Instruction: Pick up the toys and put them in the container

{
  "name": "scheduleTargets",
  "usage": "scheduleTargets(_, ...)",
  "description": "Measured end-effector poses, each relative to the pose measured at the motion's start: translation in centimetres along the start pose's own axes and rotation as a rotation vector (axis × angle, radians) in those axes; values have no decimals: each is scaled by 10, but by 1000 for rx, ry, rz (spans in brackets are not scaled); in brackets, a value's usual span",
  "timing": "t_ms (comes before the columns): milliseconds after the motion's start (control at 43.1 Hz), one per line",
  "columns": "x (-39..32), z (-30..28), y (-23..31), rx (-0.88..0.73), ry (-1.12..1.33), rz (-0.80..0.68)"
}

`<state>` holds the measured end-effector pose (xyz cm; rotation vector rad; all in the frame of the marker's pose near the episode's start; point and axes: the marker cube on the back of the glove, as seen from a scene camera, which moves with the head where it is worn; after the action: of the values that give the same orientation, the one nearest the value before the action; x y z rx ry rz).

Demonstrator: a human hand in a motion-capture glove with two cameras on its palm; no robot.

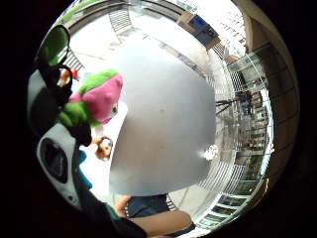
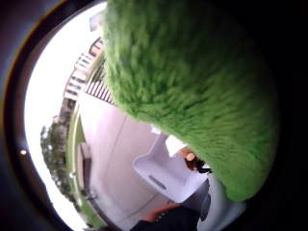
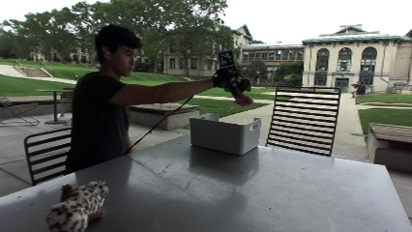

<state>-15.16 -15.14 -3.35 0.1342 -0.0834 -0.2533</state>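
Holding a green and pink plush toy [image 3: 241, 94] curled in its fingers, the gloved right hand [image 3: 227, 77] hangs high above the white plastic container [image 3: 225, 133] near the grey table's [image 3: 257, 188] far edge. Judging by this, one toy is about to be dropped in. A spotted cream plush toy [image 3: 76, 209] at the near left corner remains to collect.

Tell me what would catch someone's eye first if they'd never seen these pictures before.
Most striking is the gloved right hand, stretched out at arm's length and gripping a green and pink plush toy in the air above the white container at the table's far side. Next comes the spotted plush toy lying alone on the grey table at its near corner.
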Motion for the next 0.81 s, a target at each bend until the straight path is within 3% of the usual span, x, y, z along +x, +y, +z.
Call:
scheduleTargets(162,-54,13,-2,-3,-141,-110)
scheduleTargets(278,-76,26,2,12,-69,-218)
scheduleTargets(394,-110,32,1,-38,-176,-112)
scheduleTargets(510,-99,51,3,-210,-57,-63)
scheduleTargets(626,-99,53,-2,-285,-221,15)
scheduleTargets(719,-80,60,5,-261,-45,-185)
scheduleTargets(811,-55,61,0,-227,107,-26)
